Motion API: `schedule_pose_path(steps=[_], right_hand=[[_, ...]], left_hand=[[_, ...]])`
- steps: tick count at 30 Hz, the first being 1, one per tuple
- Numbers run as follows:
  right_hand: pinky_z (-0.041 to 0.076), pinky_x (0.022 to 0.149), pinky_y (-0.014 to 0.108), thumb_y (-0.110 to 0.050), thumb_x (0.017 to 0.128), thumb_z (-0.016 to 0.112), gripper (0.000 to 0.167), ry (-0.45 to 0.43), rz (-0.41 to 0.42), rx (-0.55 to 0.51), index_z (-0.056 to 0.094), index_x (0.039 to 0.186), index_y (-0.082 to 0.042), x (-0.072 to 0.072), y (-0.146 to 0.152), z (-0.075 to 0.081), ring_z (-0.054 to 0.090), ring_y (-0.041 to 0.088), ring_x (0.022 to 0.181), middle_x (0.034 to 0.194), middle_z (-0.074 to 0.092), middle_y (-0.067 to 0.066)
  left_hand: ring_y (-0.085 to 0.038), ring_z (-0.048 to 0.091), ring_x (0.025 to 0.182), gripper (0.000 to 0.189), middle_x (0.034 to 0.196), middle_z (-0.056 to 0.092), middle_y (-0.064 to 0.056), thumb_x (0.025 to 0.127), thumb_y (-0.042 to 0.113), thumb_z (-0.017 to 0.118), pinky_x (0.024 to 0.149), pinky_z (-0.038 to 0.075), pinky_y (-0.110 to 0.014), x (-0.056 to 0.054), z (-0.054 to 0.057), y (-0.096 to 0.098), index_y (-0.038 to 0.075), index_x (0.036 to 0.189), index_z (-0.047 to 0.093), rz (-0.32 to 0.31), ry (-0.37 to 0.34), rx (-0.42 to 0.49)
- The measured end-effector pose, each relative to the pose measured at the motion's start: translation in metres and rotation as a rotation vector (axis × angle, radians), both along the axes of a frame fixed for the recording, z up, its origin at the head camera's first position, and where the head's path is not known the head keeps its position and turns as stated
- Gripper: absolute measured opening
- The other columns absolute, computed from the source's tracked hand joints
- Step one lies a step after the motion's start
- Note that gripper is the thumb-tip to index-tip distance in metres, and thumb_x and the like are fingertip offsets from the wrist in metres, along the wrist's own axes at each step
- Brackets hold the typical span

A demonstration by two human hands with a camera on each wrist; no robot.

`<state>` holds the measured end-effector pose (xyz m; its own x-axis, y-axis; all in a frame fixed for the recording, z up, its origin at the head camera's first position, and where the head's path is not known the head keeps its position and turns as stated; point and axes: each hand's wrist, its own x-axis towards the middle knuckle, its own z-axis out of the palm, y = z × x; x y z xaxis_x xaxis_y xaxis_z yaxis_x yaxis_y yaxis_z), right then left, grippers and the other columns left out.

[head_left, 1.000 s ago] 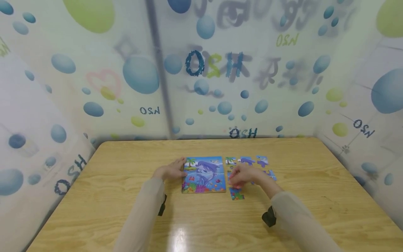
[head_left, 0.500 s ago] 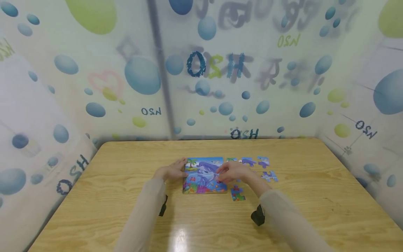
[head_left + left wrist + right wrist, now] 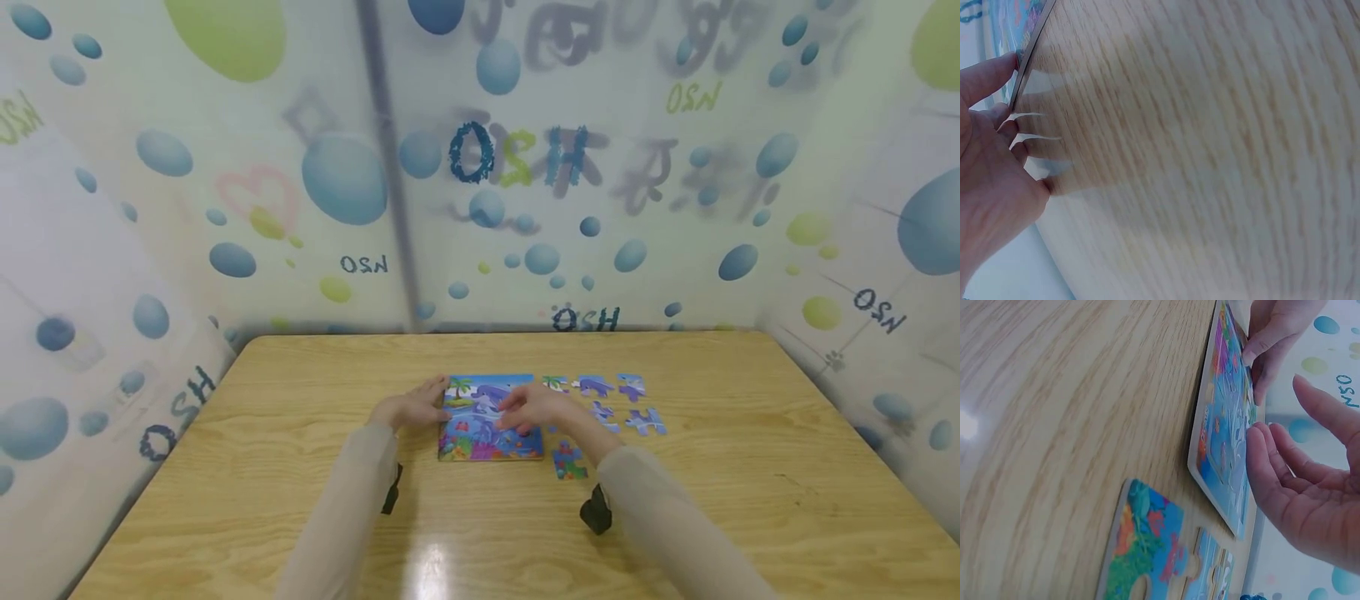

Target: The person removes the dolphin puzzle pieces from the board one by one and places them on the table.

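A square dolphin puzzle (image 3: 476,448) with a printed sea scene lies flat on the wooden table. Along its left edge rests my left hand (image 3: 405,410); in the left wrist view the thumb (image 3: 994,75) touches the puzzle's rim and the other fingertips lie at its side. My right hand (image 3: 546,408) hovers over the puzzle's right half and hides part of the picture. Seen from the right wrist, its thumb (image 3: 1319,403) stands well apart from the loosely bent fingers (image 3: 1263,462), and nothing shows between them.
Several loose jigsaw pieces lie right of the puzzle, among them a coral piece (image 3: 570,462), a blue piece (image 3: 647,421) and a dolphin piece (image 3: 594,385). A patterned wall (image 3: 540,292) rises behind the wooden table (image 3: 480,542).
My right hand has moved left from the loose pieces to over the puzzle, and its thumb and fingers have spread. The left hand stays at the puzzle's edge.
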<state>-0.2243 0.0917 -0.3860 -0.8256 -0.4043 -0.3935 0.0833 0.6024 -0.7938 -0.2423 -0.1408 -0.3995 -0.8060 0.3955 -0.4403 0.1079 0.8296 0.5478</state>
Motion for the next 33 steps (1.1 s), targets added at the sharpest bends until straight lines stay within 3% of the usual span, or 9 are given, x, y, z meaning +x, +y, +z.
schedule_pose_path(steps=[14,17,20,22,27,33], right_hand=[[0.053,0.073,0.030,-0.026,0.078,0.072,0.040,0.076,-0.005,0.157,0.062,0.111,-0.006,-0.004,-0.024,-0.008,0.062,0.016,0.081,0.108,0.063,0.007],[0.049,0.063,0.026,-0.027,0.078,0.071,0.034,0.082,0.000,0.210,0.065,0.105,-0.007,-0.004,-0.030,-0.009,0.057,0.013,0.073,0.097,0.064,0.003],[0.039,0.048,0.021,-0.026,0.079,0.071,0.026,0.085,0.017,0.258,0.067,0.097,-0.008,-0.003,-0.034,-0.008,0.045,0.009,0.056,0.082,0.061,-0.001],[0.035,0.046,0.021,-0.025,0.078,0.071,0.021,0.107,0.030,0.282,0.068,0.090,-0.008,-0.002,-0.036,-0.007,0.041,0.010,0.054,0.076,0.059,-0.001],[0.042,0.057,0.024,-0.022,0.074,0.075,0.019,0.176,0.050,0.317,0.065,0.082,-0.008,0.001,-0.039,-0.007,0.051,0.013,0.069,0.079,0.060,0.000],[0.045,0.064,0.026,-0.020,0.073,0.076,0.020,0.178,0.054,0.332,0.063,0.083,-0.008,0.004,-0.041,-0.007,0.053,0.014,0.073,0.080,0.059,0.000]], left_hand=[[-0.031,-0.003,0.143,0.069,0.155,-0.002,-0.013,0.094,0.024,0.045,0.116,0.003,-0.049,-0.002,-0.001,-0.002,0.004,0.147,0.006,-0.010,0.002,-0.011],[-0.031,-0.003,0.143,0.068,0.155,-0.002,-0.013,0.094,0.023,0.045,0.116,0.003,-0.050,-0.002,-0.002,-0.001,0.005,0.147,0.006,0.003,-0.005,0.001],[-0.031,-0.003,0.143,0.068,0.155,-0.001,-0.013,0.094,0.023,0.046,0.115,0.002,-0.051,-0.002,-0.001,-0.001,0.005,0.147,0.007,0.010,-0.006,0.013],[-0.032,-0.003,0.142,0.068,0.155,-0.001,-0.014,0.094,0.022,0.046,0.115,0.002,-0.051,-0.002,-0.001,-0.001,0.005,0.147,0.007,0.010,-0.003,0.015],[-0.029,-0.003,0.143,0.069,0.155,-0.001,-0.012,0.094,0.024,0.046,0.116,0.002,-0.048,-0.003,-0.002,-0.001,0.006,0.147,0.007,0.004,-0.004,-0.008],[-0.031,-0.004,0.143,0.069,0.155,-0.002,-0.014,0.093,0.024,0.046,0.116,0.001,-0.049,-0.003,-0.002,-0.002,0.005,0.147,0.007,-0.004,-0.008,-0.002]])
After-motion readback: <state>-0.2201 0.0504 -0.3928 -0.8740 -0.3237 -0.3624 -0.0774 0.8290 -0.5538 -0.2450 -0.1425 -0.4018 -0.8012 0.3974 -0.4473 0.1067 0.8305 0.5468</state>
